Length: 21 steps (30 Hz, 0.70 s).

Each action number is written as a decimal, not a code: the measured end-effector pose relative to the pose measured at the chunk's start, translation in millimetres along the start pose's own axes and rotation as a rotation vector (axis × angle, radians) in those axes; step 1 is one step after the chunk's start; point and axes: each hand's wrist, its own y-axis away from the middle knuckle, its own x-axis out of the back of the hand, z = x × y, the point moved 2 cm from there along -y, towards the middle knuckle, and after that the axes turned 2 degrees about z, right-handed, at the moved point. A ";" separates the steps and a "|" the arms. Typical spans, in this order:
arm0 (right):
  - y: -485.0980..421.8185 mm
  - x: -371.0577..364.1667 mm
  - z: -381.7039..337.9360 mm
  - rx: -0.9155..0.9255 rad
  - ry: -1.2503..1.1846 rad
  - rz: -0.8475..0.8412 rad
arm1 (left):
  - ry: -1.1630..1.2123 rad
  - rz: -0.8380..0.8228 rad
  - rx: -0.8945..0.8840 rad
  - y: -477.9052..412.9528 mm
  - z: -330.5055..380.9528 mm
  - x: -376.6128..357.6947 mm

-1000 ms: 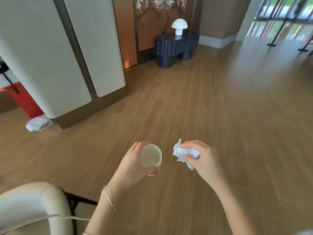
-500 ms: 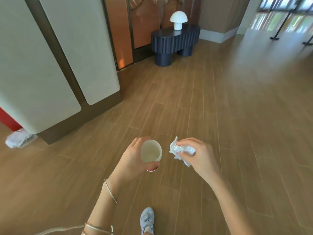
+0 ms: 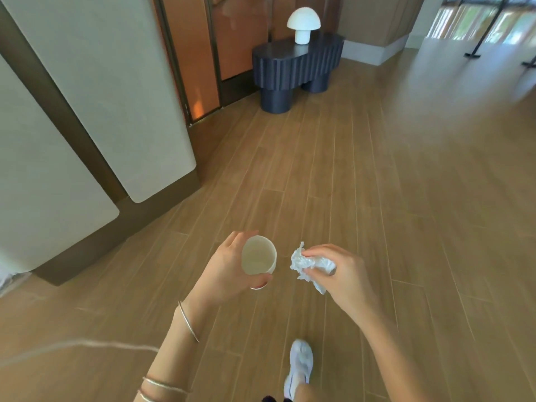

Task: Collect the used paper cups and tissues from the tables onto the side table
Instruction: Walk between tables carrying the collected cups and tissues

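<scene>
Pale shoe (image 3: 300,364), nearest, on the wooden floor (image 3: 391,198). Thin bangle (image 3: 188,320) on the left wrist. Left hand (image 3: 226,274): fingers (image 3: 239,237) and thumb curled round one white paper cup (image 3: 258,256), mouth toward the camera, held in the air above the floor. Right hand (image 3: 348,274): fingers (image 3: 322,250) clamped on one crumpled white tissue (image 3: 301,262), just beside the cup, not touching it. Pale wall panels (image 3: 101,111), left. Dark fluted bench (image 3: 295,62), far, against the wall, well apart from both hands; white mushroom lamp (image 3: 303,23) standing on it
</scene>
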 end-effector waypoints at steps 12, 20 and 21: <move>-286.5 15.4 63.7 0.031 -0.039 -0.005 | 0.024 0.067 0.021 -269.9 -13.5 -9.4; -433.2 1.4 97.6 0.084 -0.032 -0.042 | 0.008 0.084 0.050 -407.2 -44.8 -11.2; -450.3 -3.9 103.6 0.079 -0.031 -0.051 | 0.009 0.085 0.055 -425.3 -52.1 -11.3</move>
